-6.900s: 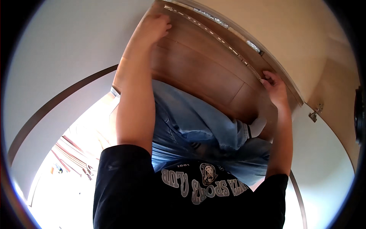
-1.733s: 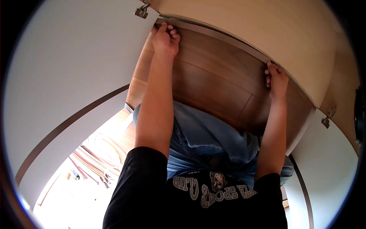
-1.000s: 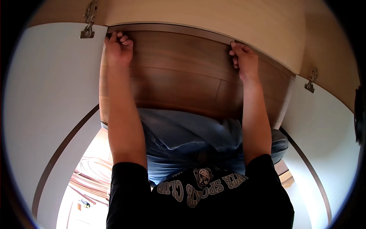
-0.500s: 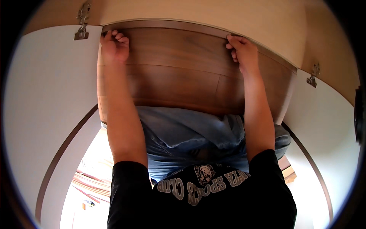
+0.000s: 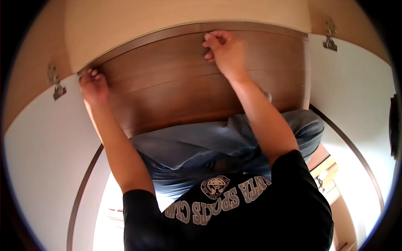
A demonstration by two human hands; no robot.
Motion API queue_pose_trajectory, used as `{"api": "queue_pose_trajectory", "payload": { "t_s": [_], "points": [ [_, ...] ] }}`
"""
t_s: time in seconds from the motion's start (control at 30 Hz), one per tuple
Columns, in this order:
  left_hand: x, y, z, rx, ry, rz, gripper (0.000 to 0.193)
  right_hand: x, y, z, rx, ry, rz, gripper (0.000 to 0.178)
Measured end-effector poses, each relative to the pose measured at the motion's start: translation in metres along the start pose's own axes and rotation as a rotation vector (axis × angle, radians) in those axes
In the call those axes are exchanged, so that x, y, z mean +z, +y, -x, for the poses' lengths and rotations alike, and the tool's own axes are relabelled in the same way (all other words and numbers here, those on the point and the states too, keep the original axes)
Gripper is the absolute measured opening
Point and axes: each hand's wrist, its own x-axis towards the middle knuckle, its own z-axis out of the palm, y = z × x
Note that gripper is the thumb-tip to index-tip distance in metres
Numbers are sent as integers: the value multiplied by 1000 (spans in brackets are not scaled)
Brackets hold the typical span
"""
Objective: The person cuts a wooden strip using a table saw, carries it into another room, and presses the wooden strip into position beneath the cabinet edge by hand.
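A long brown strip (image 5: 268,29) runs along the far edge of a dark wood-grain panel (image 5: 167,71), against the pale board. My left hand (image 5: 94,87) is at the strip's left end, its fingers curled in around the corner. Near the strip's middle is my right hand (image 5: 228,52), with thumb and forefinger drawn together at the strip's lower edge and the other fingers bent. Whatever lies between the right fingertips is too small to make out. Both forearms reach across the panel.
White doors stand open at the left (image 5: 37,134) and right (image 5: 347,79), with metal hinges (image 5: 58,90) at their far corners. A pale board (image 5: 184,12) rises behind the strip. Beside my right forearm shows a small pale rounded thing (image 5: 268,97). My jeans (image 5: 188,142) press near the panel's front edge.
The view has swung to the right, tilting the panel. My left hand stays at the strip's left end. Along the strip, my right hand sits a little closer to the middle.
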Motion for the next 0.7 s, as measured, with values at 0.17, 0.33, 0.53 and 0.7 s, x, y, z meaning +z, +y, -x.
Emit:
{"api": "queue_pose_trajectory", "payload": {
  "t_s": [0.17,0.33,0.53,0.7],
  "points": [
    [17,1,2,-35,54,-65,9,-10,10,9,12,29,-78,19],
    [19,-8,10,-21,86,-12,15,-9,15,-8,-174,-4,206,23],
    [13,3,7,-62,41,-15,17,7,11,-1,-364,72,568,35],
    [4,9,-3,-2,73,-65,14,19,17,7,-515,57,685,38]
  ]
}}
